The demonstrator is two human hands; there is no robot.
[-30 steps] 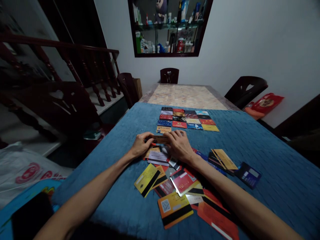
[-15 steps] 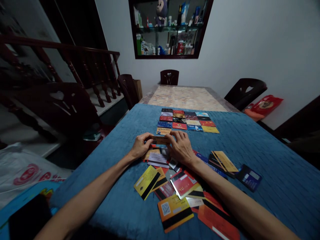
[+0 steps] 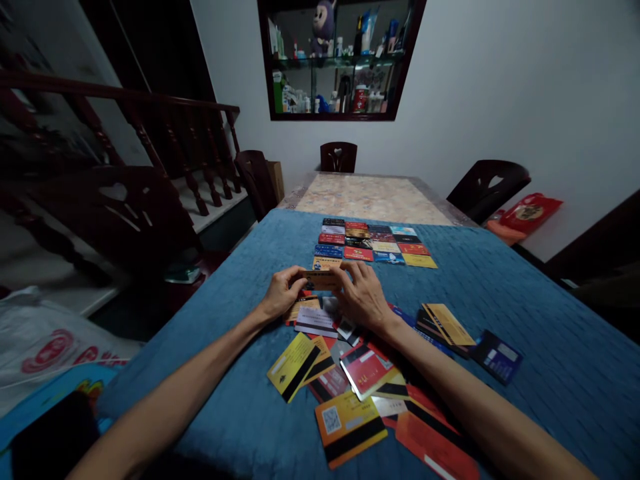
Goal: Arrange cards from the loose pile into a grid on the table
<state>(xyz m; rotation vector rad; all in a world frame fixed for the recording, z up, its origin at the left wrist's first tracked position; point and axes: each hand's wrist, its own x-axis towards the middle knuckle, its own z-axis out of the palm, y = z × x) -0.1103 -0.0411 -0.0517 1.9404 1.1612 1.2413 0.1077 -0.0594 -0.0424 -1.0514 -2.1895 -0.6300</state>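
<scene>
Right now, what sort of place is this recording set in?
Most likely a home dining room: a long table half covered by a blue cloth, dark wooden chairs round it, a wall cabinet of bottles, and a stair railing.

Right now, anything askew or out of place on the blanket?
Yes. Near both hands, the loose cards lie overlapped at odd angles, many stripe-side up, unlike the tidy card grid beyond. One dark blue card sits apart on the right. No damage visible.
</scene>
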